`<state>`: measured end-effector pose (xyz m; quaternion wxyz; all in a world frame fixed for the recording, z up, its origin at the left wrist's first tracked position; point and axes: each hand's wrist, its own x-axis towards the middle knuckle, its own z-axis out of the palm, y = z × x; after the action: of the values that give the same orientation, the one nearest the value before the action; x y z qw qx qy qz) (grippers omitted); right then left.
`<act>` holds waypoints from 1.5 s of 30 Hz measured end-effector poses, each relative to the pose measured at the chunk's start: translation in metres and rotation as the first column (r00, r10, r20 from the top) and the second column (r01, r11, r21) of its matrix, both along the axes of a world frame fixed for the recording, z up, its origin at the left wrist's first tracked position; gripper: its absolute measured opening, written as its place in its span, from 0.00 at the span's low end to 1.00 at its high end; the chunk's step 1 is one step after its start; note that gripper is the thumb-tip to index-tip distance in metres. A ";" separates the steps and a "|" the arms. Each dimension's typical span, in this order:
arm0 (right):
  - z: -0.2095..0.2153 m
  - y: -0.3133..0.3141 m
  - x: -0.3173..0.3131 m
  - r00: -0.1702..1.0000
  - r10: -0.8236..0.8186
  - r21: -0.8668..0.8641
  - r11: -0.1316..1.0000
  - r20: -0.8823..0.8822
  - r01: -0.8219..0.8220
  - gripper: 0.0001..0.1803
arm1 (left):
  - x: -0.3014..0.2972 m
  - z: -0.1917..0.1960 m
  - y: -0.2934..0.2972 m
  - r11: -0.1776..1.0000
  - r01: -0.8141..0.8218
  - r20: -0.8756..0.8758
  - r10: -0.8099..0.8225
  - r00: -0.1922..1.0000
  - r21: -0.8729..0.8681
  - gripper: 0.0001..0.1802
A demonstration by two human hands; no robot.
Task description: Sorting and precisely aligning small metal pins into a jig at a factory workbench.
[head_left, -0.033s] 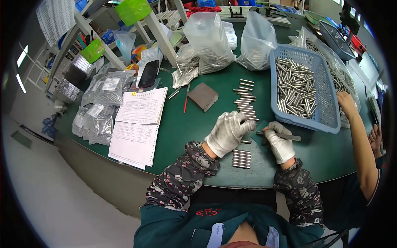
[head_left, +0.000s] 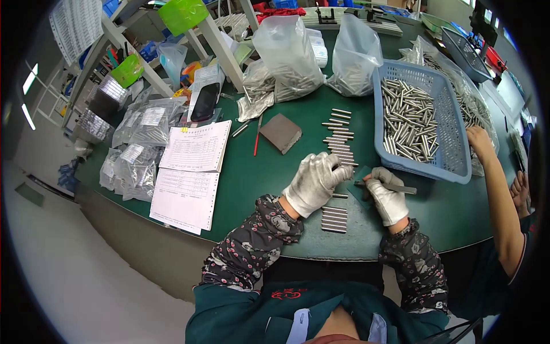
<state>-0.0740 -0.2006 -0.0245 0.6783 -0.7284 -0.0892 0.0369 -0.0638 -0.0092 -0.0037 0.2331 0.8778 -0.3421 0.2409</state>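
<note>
The right hand (head_left: 388, 198) is pinching a metal rod (head_left: 392, 187) while the curled left hand (head_left: 316, 182) is steadying the row of rods (head_left: 338, 150) on the surface (head_left: 269, 172), likely calling for careful alignment next.

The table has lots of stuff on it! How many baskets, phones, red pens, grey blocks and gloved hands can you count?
Blue baskets: 1
Black phones: 1
Red pens: 1
Grey blocks: 1
Gloved hands: 2, the left hand and the right hand
Total: 6
</note>
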 end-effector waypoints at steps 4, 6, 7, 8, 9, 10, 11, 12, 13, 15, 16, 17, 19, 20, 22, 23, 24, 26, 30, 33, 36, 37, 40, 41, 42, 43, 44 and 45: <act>-0.001 0.001 0.002 1.000 -0.025 -0.011 1.000 0.014 0.025 0.06 | 0.010 -0.007 0.002 0.997 0.018 -0.018 -0.019 1.000 -0.080 0.16; 0.004 0.002 0.004 0.999 0.004 0.003 1.000 0.031 -0.004 0.06 | 0.007 -0.003 0.003 0.983 -0.094 -0.081 0.082 0.993 -0.157 0.19; 0.005 0.002 0.002 1.000 0.010 0.020 1.000 0.013 -0.010 0.07 | 0.009 -0.003 0.005 0.991 -0.090 -0.114 0.079 0.990 -0.095 0.21; 0.006 0.002 0.003 1.000 -0.008 0.017 1.000 0.000 0.008 0.07 | 0.012 -0.005 0.007 0.996 -0.087 -0.141 0.082 0.987 -0.029 0.23; 0.007 0.003 0.004 1.000 -0.008 -0.015 1.000 -0.012 0.008 0.07 | 0.012 -0.005 0.007 0.995 -0.089 -0.103 0.092 0.990 0.032 0.23; 0.008 0.004 0.004 1.000 -0.008 -0.047 0.999 -0.023 0.007 0.07 | 0.011 -0.004 0.006 0.987 -0.113 -0.078 0.122 0.989 0.116 0.23; 0.008 0.004 0.003 0.999 -0.004 -0.029 1.000 -0.041 0.003 0.06 | 0.011 -0.005 0.005 0.987 -0.099 -0.061 0.108 0.992 0.127 0.23; 0.008 0.005 0.003 0.999 -0.018 -0.031 0.999 -0.042 0.017 0.06 | 0.012 -0.005 0.005 0.987 -0.087 -0.040 0.094 0.995 0.137 0.24; 0.007 0.005 0.004 0.999 -0.007 -0.023 1.000 -0.043 0.006 0.05 | 0.012 -0.002 0.004 0.986 -0.109 -0.007 0.111 0.994 0.123 0.24; 0.006 0.002 0.004 1.000 -0.006 -0.053 0.999 -0.021 0.005 0.03 | 0.011 -0.002 0.000 0.983 -0.164 0.056 0.159 0.986 0.087 0.24; 0.005 0.001 0.003 0.999 -0.029 -0.060 0.998 -0.016 0.028 0.03 | 0.012 0.001 -0.001 0.979 -0.196 0.083 0.191 0.978 0.051 0.19; 0.002 -0.003 0.001 0.997 -0.042 -0.082 0.996 0.067 0.048 0.03 | 0.012 0.002 -0.004 0.978 -0.196 0.056 0.193 0.980 0.065 0.16; -0.003 -0.007 0.001 0.969 -0.066 -0.092 0.992 0.238 0.090 0.03 | 0.012 0.005 -0.004 0.983 -0.166 -0.014 0.168 0.986 0.078 0.10; -0.009 0.000 0.002 0.944 -0.064 -0.081 0.992 0.324 0.095 0.02 | 0.007 0.006 0.002 0.986 -0.147 -0.057 0.152 0.987 0.083 0.07; -0.039 0.012 0.012 0.984 -0.053 0.222 0.975 0.172 0.014 0.01 | -0.001 0.005 0.007 0.992 -0.062 -0.100 0.073 0.992 0.113 0.07; -0.035 0.009 0.009 0.974 -0.123 0.191 0.978 0.192 0.085 0.01 | -0.005 0.004 0.007 0.990 -0.043 -0.120 0.059 0.991 0.132 0.08; -0.028 0.009 0.006 0.962 -0.132 0.120 0.987 0.239 0.105 0.01 | -0.008 0.004 0.009 0.984 -0.017 -0.123 0.039 0.992 0.175 0.08; -0.015 0.016 -0.001 0.942 -0.119 -0.015 0.991 0.313 0.130 0.03 | -0.014 0.004 0.011 0.971 0.006 -0.122 0.024 0.992 0.240 0.11; -0.001 0.013 -0.005 0.905 -0.127 0.021 0.991 0.406 0.130 0.05 | -0.007 -0.001 0.006 0.964 0.064 -0.134 -0.029 0.991 0.260 0.12; 0.014 0.000 -0.007 0.821 -0.119 -0.236 0.926 0.559 0.295 0.06 | -0.005 0.002 -0.001 0.959 0.068 -0.155 -0.025 0.988 0.275 0.12; 0.015 -0.001 -0.005 0.849 -0.080 -0.320 0.904 0.522 0.282 0.07 | -0.004 0.003 -0.003 0.960 0.061 -0.173 -0.013 0.985 0.275 0.12; 0.013 0.000 -0.004 0.853 -0.081 -0.313 0.909 0.516 0.276 0.07 | -0.004 0.003 -0.003 0.958 0.072 -0.178 -0.023 0.984 0.277 0.13; 0.009 0.002 -0.002 0.849 -0.110 -0.366 0.868 0.517 0.335 0.10 | -0.005 0.005 -0.004 0.953 0.074 -0.183 -0.020 0.983 0.294 0.13; 0.009 0.001 -0.003 0.844 -0.135 -0.357 0.863 0.519 0.358 0.10 | -0.006 0.004 -0.005 0.952 0.075 -0.177 -0.022 0.984 0.297 0.12; 0.009 0.002 -0.003 0.838 -0.159 -0.348 0.857 0.521 0.379 0.10 | -0.007 0.003 -0.006 0.951 0.075 -0.172 -0.023 0.985 0.300 0.12; 0.008 0.002 -0.002 0.864 -0.166 -0.367 0.855 0.475 0.366 0.10 | -0.008 0.004 -0.008 0.949 0.072 -0.173 -0.019 0.985 0.307 0.11; 0.007 0.003 -0.002 0.866 -0.159 -0.365 0.860 0.474 0.357 0.10 | -0.009 0.005 -0.009 0.949 0.063 -0.174 -0.009 0.985 0.310 0.11; 0.006 0.004 -0.002 0.861 -0.179 -0.371 0.847 0.476 0.380 0.10 | -0.011 0.006 -0.010 0.949 0.050 -0.174 0.005 0.985 0.310 0.11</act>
<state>-0.0758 -0.1967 -0.0183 0.4518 -0.8610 -0.1135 -0.2041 -0.0743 -0.0188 0.0021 0.1224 0.9172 -0.3645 0.1039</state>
